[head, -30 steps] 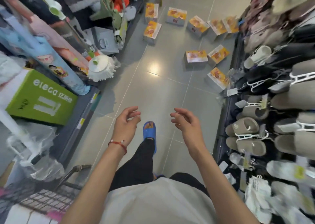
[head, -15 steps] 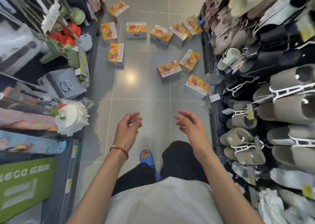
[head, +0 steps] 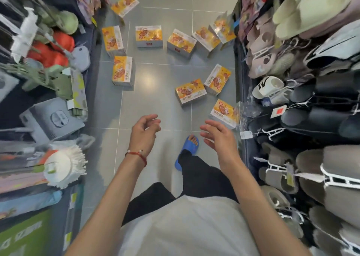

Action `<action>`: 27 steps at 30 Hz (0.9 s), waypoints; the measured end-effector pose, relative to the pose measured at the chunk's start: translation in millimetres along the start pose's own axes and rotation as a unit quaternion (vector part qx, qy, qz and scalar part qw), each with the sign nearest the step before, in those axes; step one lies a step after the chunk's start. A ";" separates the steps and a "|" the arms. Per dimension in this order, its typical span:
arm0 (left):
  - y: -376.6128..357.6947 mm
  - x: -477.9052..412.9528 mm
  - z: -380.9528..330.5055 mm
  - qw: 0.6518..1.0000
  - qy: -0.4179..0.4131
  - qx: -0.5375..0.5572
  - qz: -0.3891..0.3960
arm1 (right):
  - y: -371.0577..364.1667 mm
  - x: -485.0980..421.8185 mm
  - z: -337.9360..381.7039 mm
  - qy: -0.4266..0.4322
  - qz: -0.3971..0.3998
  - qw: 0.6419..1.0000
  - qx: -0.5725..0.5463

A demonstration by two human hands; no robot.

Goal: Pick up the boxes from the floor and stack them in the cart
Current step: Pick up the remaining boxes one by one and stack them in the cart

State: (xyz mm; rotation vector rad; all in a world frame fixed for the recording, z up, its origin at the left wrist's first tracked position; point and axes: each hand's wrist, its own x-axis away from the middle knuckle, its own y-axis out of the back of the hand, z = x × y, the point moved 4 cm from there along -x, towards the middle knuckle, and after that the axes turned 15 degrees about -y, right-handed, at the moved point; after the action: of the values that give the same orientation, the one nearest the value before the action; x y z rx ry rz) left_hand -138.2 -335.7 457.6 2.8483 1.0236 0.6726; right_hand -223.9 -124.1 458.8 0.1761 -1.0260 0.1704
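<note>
This looks like the approach before a pick: left hand (head: 145, 133) and right hand (head: 217, 136) hang empty over the floor (head: 155, 103), fingers loosely curled and slightly spread. The boxes (head: 149, 35) lie scattered ahead, the nearest box (head: 224, 112) just beyond the right hand; next, stoop and grip its sides; the cart is unseen

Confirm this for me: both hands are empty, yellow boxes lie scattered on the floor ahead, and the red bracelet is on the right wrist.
Not quite. The head view shows the red bracelet on the left wrist, not the right. The rest stands: the left hand and the right hand hold nothing, and yellow boxes lie scattered on the floor ahead.
</note>
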 end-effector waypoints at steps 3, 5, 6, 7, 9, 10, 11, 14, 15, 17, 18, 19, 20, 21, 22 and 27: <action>-30.3 -41.5 -23.1 1.000 0.004 0.021 -0.022 | 5.7 -32.3 54.4 0.006 0.002 0.999 0.031; -45.4 -66.5 -33.6 0.999 0.013 0.036 -0.033 | 7.6 -54.0 85.4 0.001 -0.002 0.999 0.052; -52.2 -79.0 -37.0 0.998 0.017 0.041 -0.035 | 7.8 -64.5 99.5 -0.003 -0.004 0.998 0.057; -58.8 -92.2 -39.5 0.998 0.022 0.044 -0.034 | 7.9 -75.0 112.6 -0.007 -0.007 0.998 0.058; -70.2 -121.0 -41.2 0.998 0.038 0.046 -0.031 | 6.4 -95.3 136.2 -0.017 -0.013 0.998 0.059; -75.2 -135.8 -41.5 0.997 0.047 0.049 -0.030 | 4.4 -105.1 146.8 -0.023 -0.017 0.998 0.062; -79.6 -151.1 -41.6 0.997 0.056 0.053 -0.029 | 1.9 -116.0 156.6 -0.028 -0.020 0.997 0.065; -90.7 -194.9 -40.4 0.995 0.082 0.050 -0.026 | -9.2 -150.5 182.7 -0.042 -0.036 0.996 0.072; -93.7 -210.6 -39.9 0.995 0.089 0.048 -0.025 | -13.6 -161.9 191.3 -0.043 -0.044 0.995 0.075; -100.2 -244.5 -35.1 0.993 0.106 0.039 -0.018 | -22.1 -185.4 207.1 -0.046 -0.063 0.994 0.079; -101.2 -260.4 -30.9 0.993 0.116 0.033 -0.016 | -27.5 -197.2 213.6 -0.050 -0.068 0.993 0.081; -102.1 -276.1 -27.1 0.992 0.124 0.027 -0.016 | -33.0 -209.5 219.7 -0.054 -0.071 0.993 0.082; -103.8 -291.6 -22.6 0.991 0.131 0.021 -0.015 | -37.5 -222.9 225.2 -0.058 -0.075 0.992 0.082; -105.7 -305.9 -17.1 0.990 0.137 0.012 -0.013 | -41.5 -236.6 230.2 -0.061 -0.077 0.991 0.086; -108.3 -320.1 -11.6 0.990 0.142 0.004 -0.011 | -45.7 -252.1 234.5 -0.063 -0.078 0.991 0.092; -131.7 -378.6 23.0 0.983 0.181 -0.026 0.012 | -49.8 -332.6 243.3 -0.079 -0.096 0.983 0.136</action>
State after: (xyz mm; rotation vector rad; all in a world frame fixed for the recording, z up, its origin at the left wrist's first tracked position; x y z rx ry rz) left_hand -467.8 -463.4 267.3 2.7553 0.9898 1.2357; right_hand -584.1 -246.6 292.8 0.5428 -1.1340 0.1218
